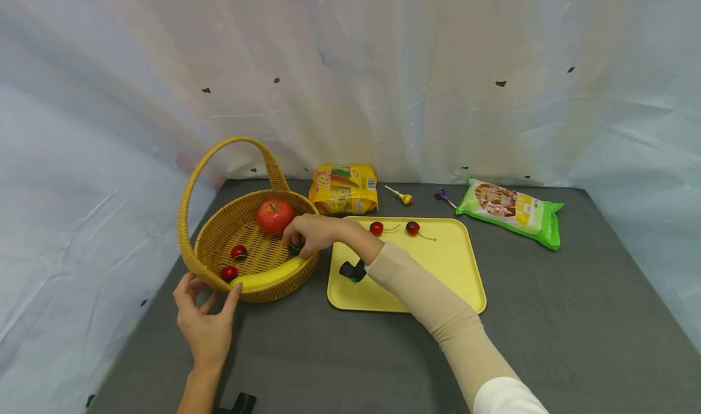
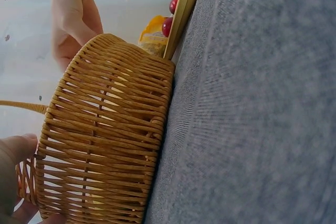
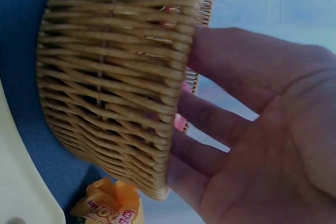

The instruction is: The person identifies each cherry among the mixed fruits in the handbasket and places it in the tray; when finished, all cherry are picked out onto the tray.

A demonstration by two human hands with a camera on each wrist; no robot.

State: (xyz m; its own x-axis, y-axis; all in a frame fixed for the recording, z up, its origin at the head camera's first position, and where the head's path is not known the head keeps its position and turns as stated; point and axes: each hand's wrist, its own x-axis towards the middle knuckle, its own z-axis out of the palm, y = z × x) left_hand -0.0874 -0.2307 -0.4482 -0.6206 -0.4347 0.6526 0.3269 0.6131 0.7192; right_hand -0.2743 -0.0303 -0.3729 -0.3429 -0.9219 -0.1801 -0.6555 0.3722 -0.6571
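A round wicker basket [image 1: 257,207] with a tall arched handle stands at the left of the table. My left hand [image 1: 205,326] grips its near-left rim, thumb in front and fingers round the handle's base. My right hand [image 1: 314,231] reaches over the right rim, fingers curled about a dark green, roundish thing [image 1: 296,248] that they mostly cover. Below those fingers a banana [image 1: 271,277] lies along the near inside wall. Also in the basket are a red apple [image 1: 275,217] and two cherries [image 1: 238,252]. In the right wrist view the wicker wall hides the fingertips.
Right of the basket lies a yellow tray [image 1: 438,268] with two cherries [image 1: 412,228] at its far side. Behind stand a yellow snack bag [image 1: 344,189], a yellow lollipop [image 1: 405,199] and a purple lollipop [image 1: 441,194]. A green bread packet [image 1: 512,212] lies at the back right.
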